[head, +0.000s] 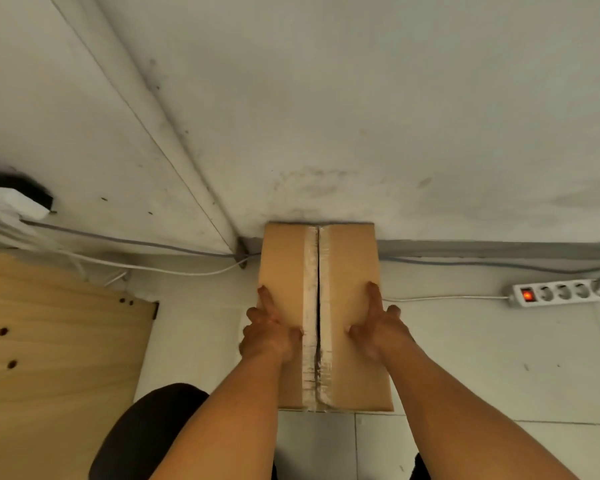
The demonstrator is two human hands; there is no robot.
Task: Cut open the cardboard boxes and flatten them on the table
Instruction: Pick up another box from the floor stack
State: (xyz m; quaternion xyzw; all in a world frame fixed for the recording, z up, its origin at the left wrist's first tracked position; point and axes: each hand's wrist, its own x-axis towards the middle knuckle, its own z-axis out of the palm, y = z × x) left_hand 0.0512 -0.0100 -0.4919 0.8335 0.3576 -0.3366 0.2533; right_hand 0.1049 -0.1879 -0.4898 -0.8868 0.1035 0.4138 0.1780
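A brown cardboard box lies in the middle of the view, its far end against the white wall. Clear tape runs down its top seam, and a dark slit shows along the seam where the two flaps meet. My left hand holds the box's left side, index finger stretched along the top flap and thumb on the flap near the seam. My right hand mirrors it on the right side, index finger extended forward and thumb near the seam. No cutting tool is visible.
A light wooden board with screw holes lies at the left. A white power strip with a lit red switch sits on the floor at the right. Cables run along the wall base. A dark rounded shape shows bottom left.
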